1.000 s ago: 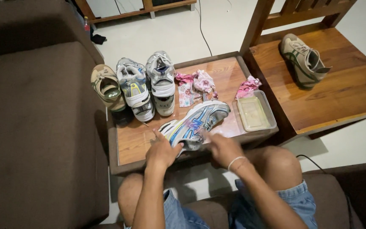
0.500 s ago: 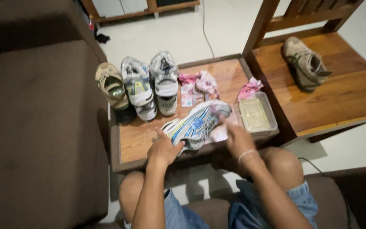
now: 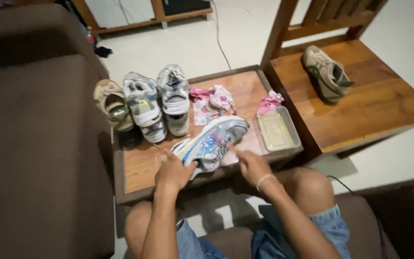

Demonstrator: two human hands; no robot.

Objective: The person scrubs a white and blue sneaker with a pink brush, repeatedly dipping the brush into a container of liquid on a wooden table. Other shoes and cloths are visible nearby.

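Note:
A white sneaker with blue and yellow trim (image 3: 214,139) lies tilted on the small wooden table (image 3: 140,168). My left hand (image 3: 171,171) grips its heel end. My right hand (image 3: 251,165) is at the shoe's near side, fingers closed on a pale cloth (image 3: 230,157) pressed against the sole edge. Both hands are above my bare knees at the table's front edge.
Three more shoes stand in a row at the table's back left: a tan one (image 3: 111,103), a white-blue one (image 3: 142,105), a grey-white one (image 3: 173,98). Pink patterned cloths (image 3: 209,100) and a clear plastic tub (image 3: 277,130) lie behind. A tan shoe (image 3: 327,72) sits on the wooden chair. A brown sofa (image 3: 34,144) is at left.
My right hand went up along the shoe's side with the cloth and has come back toward the table's front edge. My left hand stays on the heel.

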